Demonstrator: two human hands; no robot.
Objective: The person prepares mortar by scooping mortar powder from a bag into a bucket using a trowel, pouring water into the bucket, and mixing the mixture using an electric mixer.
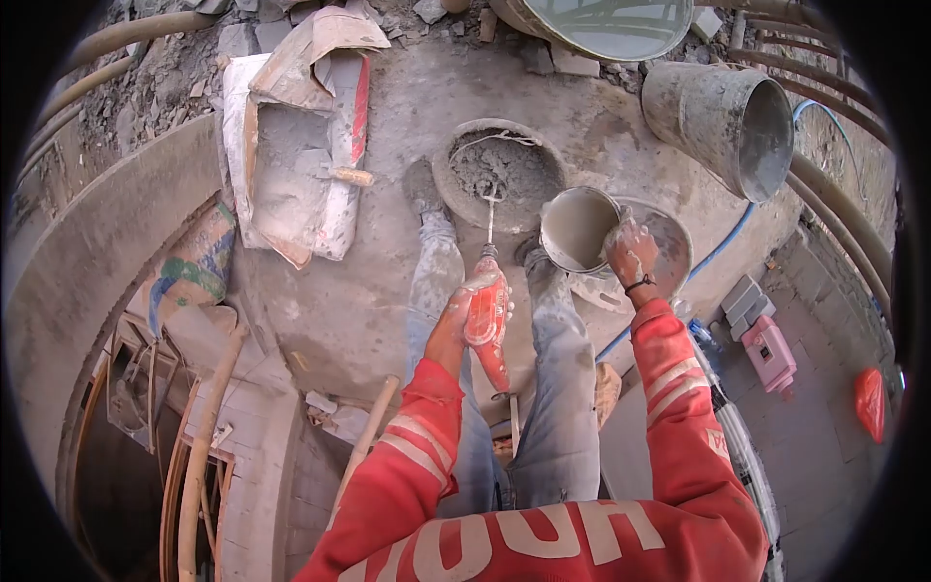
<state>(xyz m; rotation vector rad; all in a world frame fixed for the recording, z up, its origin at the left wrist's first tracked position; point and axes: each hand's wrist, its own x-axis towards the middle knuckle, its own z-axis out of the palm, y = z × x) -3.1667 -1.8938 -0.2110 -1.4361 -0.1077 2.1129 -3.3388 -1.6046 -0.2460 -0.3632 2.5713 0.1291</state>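
My left hand [452, 318] is closed around a red power drill [488, 312]. Its mixing paddle [492, 215] points away from me, into a round tub [452, 190] of wet grey mortar [504, 167]. At the rim of a small bucket [548, 251] of cloudy water, right of the tub, my right hand [630, 250] has its fingers closed. Under that bucket's right side lies a wide, shallow basin [676, 246], partly hidden. The drill's trigger is not clearly visible.
A torn-open cement bag [339, 209] with a wooden-handled trowel [351, 177] lies at left. Back right are a tipped bucket [693, 121] and a large container of water [621, 24]. A blue hose [720, 242] crosses the floor. Ledges and drops flank my legs.
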